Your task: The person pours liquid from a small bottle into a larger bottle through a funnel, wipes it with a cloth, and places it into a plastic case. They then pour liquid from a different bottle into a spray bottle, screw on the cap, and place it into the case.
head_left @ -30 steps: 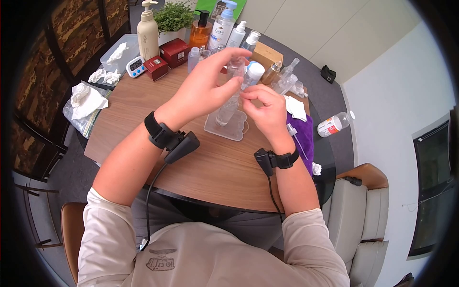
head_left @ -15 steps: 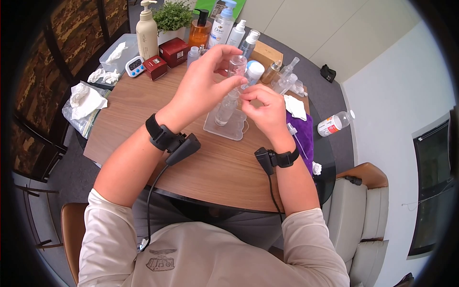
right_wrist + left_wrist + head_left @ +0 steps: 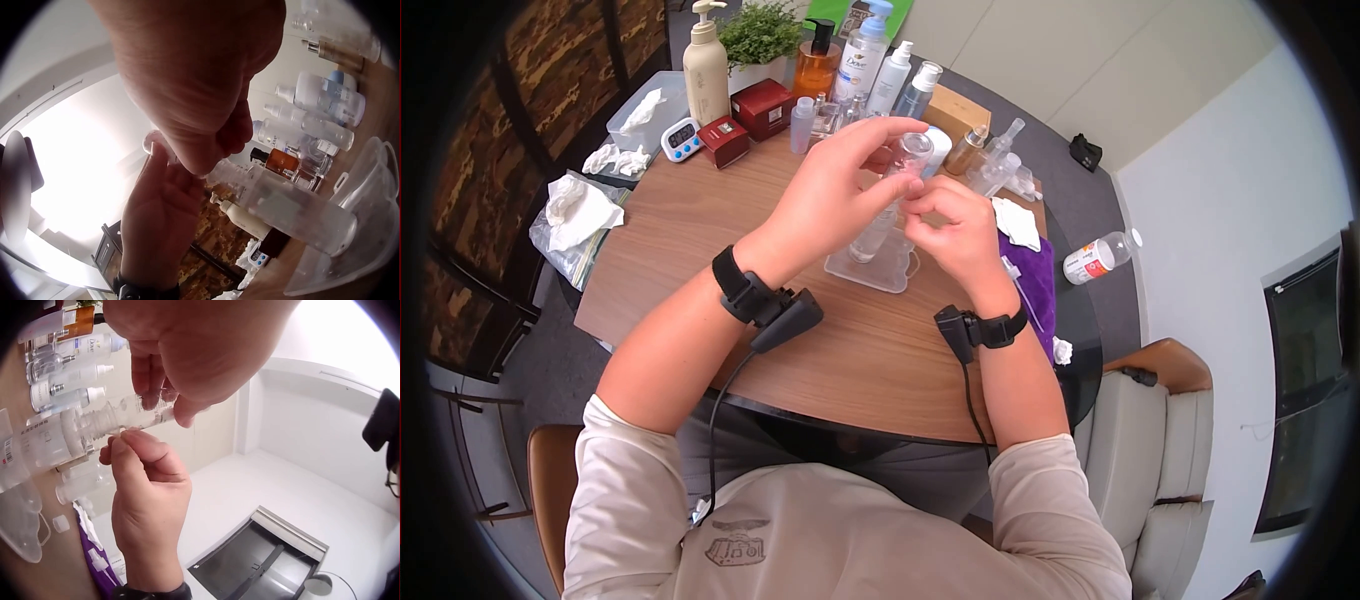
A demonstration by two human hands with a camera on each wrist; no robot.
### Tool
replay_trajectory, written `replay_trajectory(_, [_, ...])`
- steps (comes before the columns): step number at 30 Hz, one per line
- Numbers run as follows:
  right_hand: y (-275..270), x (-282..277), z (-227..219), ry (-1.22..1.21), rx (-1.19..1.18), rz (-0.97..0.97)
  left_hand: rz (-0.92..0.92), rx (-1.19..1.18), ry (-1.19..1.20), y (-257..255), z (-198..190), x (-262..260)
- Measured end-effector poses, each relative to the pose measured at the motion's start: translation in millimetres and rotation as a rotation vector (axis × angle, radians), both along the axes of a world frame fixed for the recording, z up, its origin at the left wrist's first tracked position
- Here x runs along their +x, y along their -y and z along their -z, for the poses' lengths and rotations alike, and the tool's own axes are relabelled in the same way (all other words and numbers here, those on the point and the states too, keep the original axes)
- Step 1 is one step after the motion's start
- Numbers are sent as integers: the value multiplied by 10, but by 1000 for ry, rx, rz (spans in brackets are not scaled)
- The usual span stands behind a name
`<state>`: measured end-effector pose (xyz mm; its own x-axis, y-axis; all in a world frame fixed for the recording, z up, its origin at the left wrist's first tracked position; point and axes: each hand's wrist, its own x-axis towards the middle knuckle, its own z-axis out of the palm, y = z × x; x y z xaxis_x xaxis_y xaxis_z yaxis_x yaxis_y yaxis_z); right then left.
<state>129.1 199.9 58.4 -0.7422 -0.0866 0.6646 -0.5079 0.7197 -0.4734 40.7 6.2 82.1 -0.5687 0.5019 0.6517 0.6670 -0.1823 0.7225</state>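
My left hand [image 3: 830, 190] holds a small clear bottle [image 3: 915, 150] upside down, thumb and fingers on its sides. Below it a larger clear bottle [image 3: 870, 240] with a printed label stands on a clear plastic tray [image 3: 888, 278]. Their mouths meet or nearly meet in the left wrist view, where the larger bottle's ridged neck [image 3: 100, 422] shows. My right hand [image 3: 955, 230] pinches with thumb and forefinger where the small bottle's neck joins. In the right wrist view this hand [image 3: 187, 81] hides the joint, and the larger bottle [image 3: 294, 209] stands beyond it.
Pump bottles, red boxes [image 3: 763, 110] and a timer [image 3: 682, 140] line the far side. Empty clear bottles [image 3: 997, 172] stand to the right. Tissue and a spray pump [image 3: 1025, 290] lie on a purple cloth [image 3: 1040, 265]. A labelled bottle [image 3: 1095, 262] stands beyond the right edge.
The small upturned bottle has shifted right and toward me, its base end tipping with my left hand. My right hand has stayed almost in place at the necks.
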Motion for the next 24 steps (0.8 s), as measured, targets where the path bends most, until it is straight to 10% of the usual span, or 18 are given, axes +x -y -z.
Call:
replay_trajectory(20, [0,-27,15,-26,11,-9,140,-48,143,-24,-33,-10])
replay_trajectory(24, [17,3,-23,2,32,24,60,-35,-202,-43,25,-42])
